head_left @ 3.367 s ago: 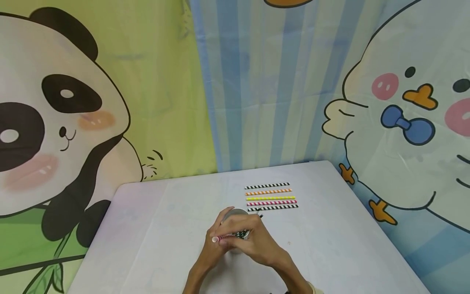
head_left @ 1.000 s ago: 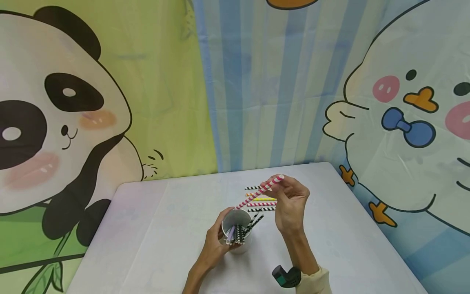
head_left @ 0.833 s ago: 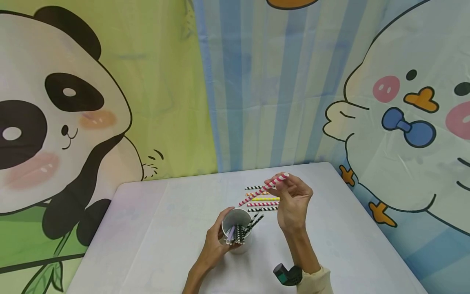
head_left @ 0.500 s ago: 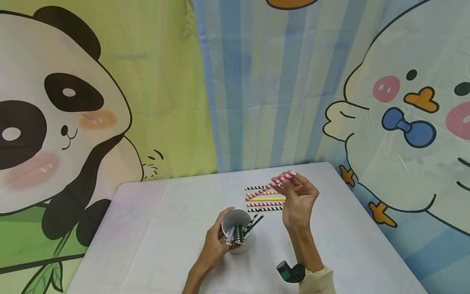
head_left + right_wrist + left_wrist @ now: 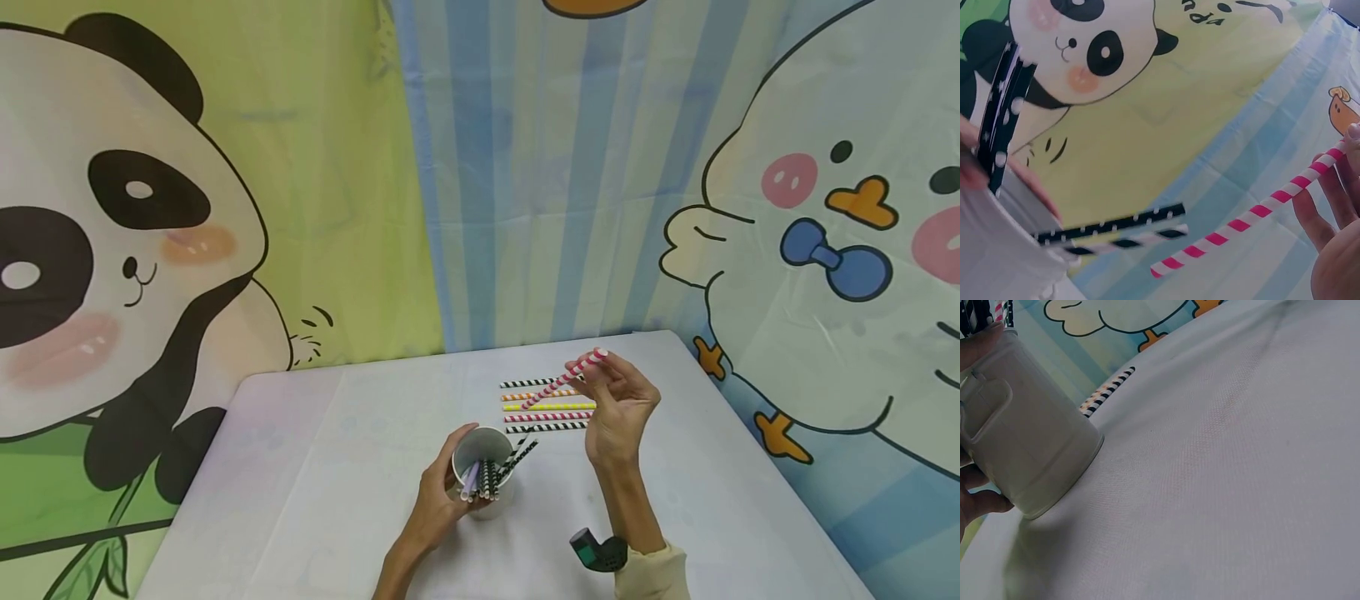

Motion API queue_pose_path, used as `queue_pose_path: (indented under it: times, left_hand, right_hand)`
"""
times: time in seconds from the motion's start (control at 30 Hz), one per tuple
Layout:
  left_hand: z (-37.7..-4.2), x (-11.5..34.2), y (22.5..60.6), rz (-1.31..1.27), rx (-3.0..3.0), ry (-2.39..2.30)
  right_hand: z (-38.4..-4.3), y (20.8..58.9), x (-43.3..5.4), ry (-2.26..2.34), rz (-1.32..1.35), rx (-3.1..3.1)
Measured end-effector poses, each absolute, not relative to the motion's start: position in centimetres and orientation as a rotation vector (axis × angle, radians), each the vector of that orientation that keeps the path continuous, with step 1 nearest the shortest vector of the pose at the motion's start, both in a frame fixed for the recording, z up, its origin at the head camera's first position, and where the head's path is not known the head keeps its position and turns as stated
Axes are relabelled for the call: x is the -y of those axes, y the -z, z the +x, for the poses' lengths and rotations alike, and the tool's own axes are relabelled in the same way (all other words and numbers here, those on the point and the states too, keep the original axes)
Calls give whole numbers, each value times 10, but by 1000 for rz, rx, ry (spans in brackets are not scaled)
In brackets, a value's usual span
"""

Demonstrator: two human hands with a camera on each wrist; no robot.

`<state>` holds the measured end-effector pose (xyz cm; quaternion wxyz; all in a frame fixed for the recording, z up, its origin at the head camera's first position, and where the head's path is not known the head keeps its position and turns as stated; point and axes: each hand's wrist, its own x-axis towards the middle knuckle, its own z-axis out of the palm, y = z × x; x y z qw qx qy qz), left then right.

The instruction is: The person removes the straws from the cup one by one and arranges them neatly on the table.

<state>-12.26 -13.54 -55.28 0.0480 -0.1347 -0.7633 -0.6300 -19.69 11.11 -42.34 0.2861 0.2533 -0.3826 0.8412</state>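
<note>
My left hand (image 5: 437, 497) grips a pale, handled cup (image 5: 1035, 434), its mouth tipped toward me in the head view. Several black dotted and striped straws (image 5: 487, 477) and a lilac straw (image 5: 470, 477) stand in it. Two of the black ones lean out over the right side of the rim. Between thumb and fingertips, my right hand (image 5: 621, 414) pinches a pink-and-white striped straw (image 5: 551, 389) above the table, slanting down to the left. The right wrist view shows the pink straw's (image 5: 1241, 225) lower end apart from the cup and its straws.
Behind the cup lies a row of straws: black striped (image 5: 525, 384), orange (image 5: 528, 397), yellow (image 5: 551, 407), pink (image 5: 546, 417) and another black striped (image 5: 546, 428). My right hand covers some of their right ends. The white table (image 5: 345, 467) backs onto a cartoon-printed curtain (image 5: 337, 192).
Earlier both hands were together at the cup. My right hand has drawn the pink straw out and carried it up and right, over the row. The left hand keeps holding the cup.
</note>
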Motion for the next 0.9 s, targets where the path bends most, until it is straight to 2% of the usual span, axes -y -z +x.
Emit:
queue_pose_path:
  times: [0.53,0.9]
  left_hand:
    - [-122,135,552,-419,2295,1968]
    - [-122,136,550,-390,2320,1952]
  right_hand:
    - [-210,445,-113,-2152,624,1164]
    - [-211,462,-113,-1897,543,1582]
